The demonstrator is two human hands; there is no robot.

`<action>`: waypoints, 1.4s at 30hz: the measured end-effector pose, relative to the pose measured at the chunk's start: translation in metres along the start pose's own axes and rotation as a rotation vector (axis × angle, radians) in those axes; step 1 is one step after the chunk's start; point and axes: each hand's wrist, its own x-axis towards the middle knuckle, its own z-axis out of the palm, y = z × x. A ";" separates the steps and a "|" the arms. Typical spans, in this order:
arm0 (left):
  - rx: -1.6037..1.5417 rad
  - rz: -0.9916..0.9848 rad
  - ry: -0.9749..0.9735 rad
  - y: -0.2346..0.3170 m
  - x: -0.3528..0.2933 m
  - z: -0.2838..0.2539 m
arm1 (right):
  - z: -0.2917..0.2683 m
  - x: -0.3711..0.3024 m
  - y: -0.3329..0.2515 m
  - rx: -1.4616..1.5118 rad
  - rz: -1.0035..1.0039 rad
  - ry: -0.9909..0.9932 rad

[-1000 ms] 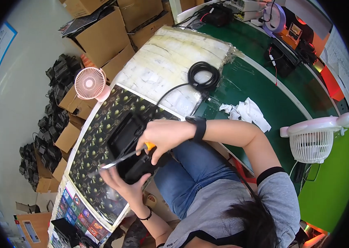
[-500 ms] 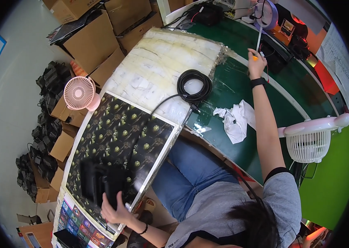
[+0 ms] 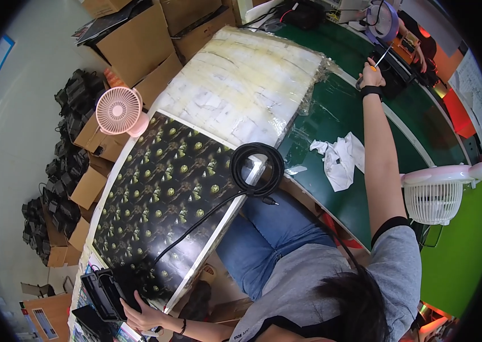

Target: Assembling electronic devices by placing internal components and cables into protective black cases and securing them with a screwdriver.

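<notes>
My left hand (image 3: 143, 314) grips the near side of a black plastic housing (image 3: 106, 293) at the lower left, over the end of the patterned mat. A black cable leads from beside it to a coiled cable (image 3: 282, 166), which hangs partly over the table's edge with its metal-tipped plug free. Far off at the upper right, my right hand (image 3: 371, 76) is closed round a screwdriver (image 3: 385, 57) with an orange handle and thin shaft. It is beside a dark tray-like box (image 3: 396, 80). A crumpled white cloth (image 3: 341, 165) lies by my right forearm.
The dark patterned mat (image 3: 167, 171) covers the left table, with a taped white surface (image 3: 241, 74) beyond. A pink fan (image 3: 120, 111) stands at its left edge, a white fan (image 3: 435, 196) at right, a purple fan (image 3: 382, 23) behind. Cartons (image 3: 135, 43) and black units (image 3: 78, 102) line the left.
The housing in my left hand has moved left and nearer. The coiled cable has been dragged toward me to the table's edge. My right hand has shifted slightly, its screwdriver now slanting.
</notes>
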 end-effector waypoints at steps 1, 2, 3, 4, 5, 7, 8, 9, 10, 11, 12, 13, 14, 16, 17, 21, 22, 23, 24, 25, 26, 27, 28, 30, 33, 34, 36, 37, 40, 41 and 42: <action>-0.021 0.011 0.056 -0.001 0.001 -0.002 | 0.003 -0.019 -0.002 -0.090 -0.072 0.029; -0.030 0.022 0.059 0.004 0.000 -0.001 | 0.000 -0.010 0.000 -0.088 -0.079 0.025; -0.065 0.041 0.055 0.009 0.000 0.000 | -0.012 0.002 0.001 0.005 0.001 -0.195; -0.102 0.059 0.048 0.018 0.000 0.000 | -0.018 0.013 0.000 0.093 0.078 -0.416; -0.118 0.050 0.013 0.027 0.000 -0.004 | -0.022 0.006 -0.005 0.030 -0.006 -0.311; -0.251 0.089 0.017 0.042 0.001 -0.004 | -0.036 -0.015 -0.018 0.010 -0.124 -0.186; -0.307 0.111 0.016 0.055 0.003 -0.006 | -0.047 -0.035 -0.034 -0.034 -0.193 -0.152; -0.347 0.153 0.032 0.067 0.004 -0.005 | -0.058 -0.055 -0.055 -0.007 -0.236 -0.156; -0.390 0.172 0.040 0.076 0.004 -0.006 | -0.062 -0.065 -0.065 -0.008 -0.237 -0.154; -0.400 0.205 0.035 0.084 0.004 -0.009 | -0.065 -0.072 -0.072 0.029 -0.254 -0.212; -0.411 0.240 0.030 0.093 0.005 -0.012 | -0.070 -0.079 -0.073 0.066 -0.270 -0.269; -0.433 0.270 0.068 0.103 0.006 -0.013 | -0.077 -0.087 -0.073 0.074 -0.346 -0.354; -0.448 0.304 0.098 0.112 0.009 -0.015 | -0.086 -0.099 -0.072 -0.069 -0.379 -0.468; -0.536 0.307 0.065 0.132 0.014 -0.021 | -0.108 -0.128 -0.083 -0.462 -0.580 -0.523; -0.565 0.323 0.049 0.142 0.018 -0.025 | -0.119 -0.142 -0.093 -0.520 -0.558 -0.619; -0.736 0.205 -0.175 0.165 0.024 -0.022 | -0.151 -0.194 -0.145 -0.809 -0.564 -0.991; -0.735 0.148 -0.221 0.168 0.032 -0.023 | -0.154 -0.213 -0.160 -1.000 -0.625 -1.019; -0.741 0.118 -0.275 0.170 0.038 -0.023 | -0.156 -0.221 -0.171 -0.999 -0.758 -1.023; -0.714 0.104 -0.336 0.171 0.044 -0.029 | -0.151 -0.229 -0.176 -0.986 -0.890 -1.039; -0.682 0.125 -0.372 0.174 0.049 -0.033 | -0.139 -0.234 -0.181 -0.842 -0.871 -1.077; -0.642 0.146 -0.406 0.176 0.051 -0.036 | -0.120 -0.238 -0.185 -0.692 -0.848 -1.116; -0.616 0.165 -0.395 0.180 0.051 -0.040 | -0.097 -0.249 -0.190 -0.509 -0.669 -1.191; -0.590 0.175 -0.384 0.180 0.050 -0.042 | -0.067 -0.254 -0.188 -0.307 -0.556 -1.250; -0.591 0.144 -0.404 0.183 0.041 -0.042 | 0.002 -0.248 -0.174 0.036 -0.385 -1.238; -0.520 0.131 -0.331 0.193 0.023 -0.033 | 0.119 -0.216 -0.121 0.356 -0.146 -0.977; -0.502 0.142 -0.330 0.191 0.019 -0.030 | 0.155 -0.203 -0.100 0.384 -0.123 -0.873; -0.474 0.161 -0.298 0.191 0.010 -0.026 | 0.221 -0.146 -0.046 0.294 -0.013 -0.567; -0.490 0.163 -0.284 0.193 0.006 -0.023 | 0.248 -0.093 -0.013 0.006 -0.113 -0.300; -0.389 0.193 -0.209 0.182 -0.004 -0.019 | 0.284 -0.087 0.003 -0.374 -0.310 -0.164; -0.415 0.180 -0.201 0.183 -0.007 -0.015 | 0.294 -0.054 0.014 -0.337 -0.331 -0.192; -0.438 0.161 -0.194 0.181 -0.011 -0.011 | 0.305 -0.024 0.018 -0.224 -0.291 -0.294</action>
